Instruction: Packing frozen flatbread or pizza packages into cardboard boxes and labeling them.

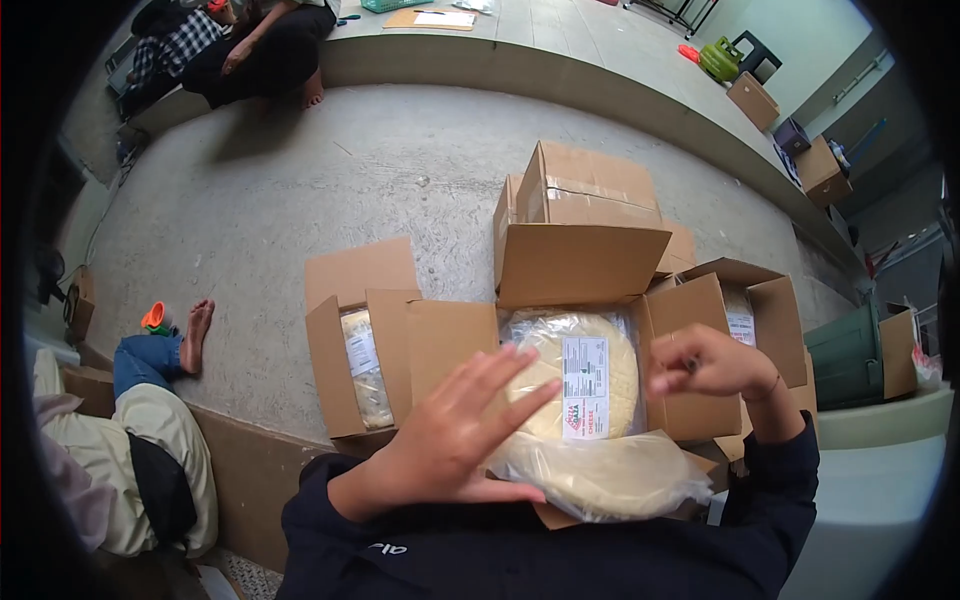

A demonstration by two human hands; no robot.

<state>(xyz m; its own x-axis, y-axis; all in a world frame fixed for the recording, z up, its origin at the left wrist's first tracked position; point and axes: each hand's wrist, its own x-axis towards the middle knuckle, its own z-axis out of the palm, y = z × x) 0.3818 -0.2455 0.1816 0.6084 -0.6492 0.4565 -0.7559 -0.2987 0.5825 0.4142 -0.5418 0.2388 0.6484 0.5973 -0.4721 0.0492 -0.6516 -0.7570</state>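
Note:
Two clear plastic packs of pale, round, flat dough-like bases lie at the middle cardboard box. The upper pack [611, 375], with a printed label, lies inside it; the nearer pack [615, 476] rests at its near edge, against my body. My left hand [469, 424] is spread above the left side of the packs, fingers apart, holding nothing visible. Raised over the box's right side, my right hand [701, 360] has curled fingers; a small dark spot shows at them, and whether it holds anything I cannot tell. The middle box's far flap [585, 262] stands up.
An open carton [326, 375] with a labelled pack stands left, another [776, 322] right. A closed carton [600, 180] is behind. Beyond the right boxes is a green bin [844, 360]. One person [127, 450] sits at left; another person [262, 52] sits on the raised ledge.

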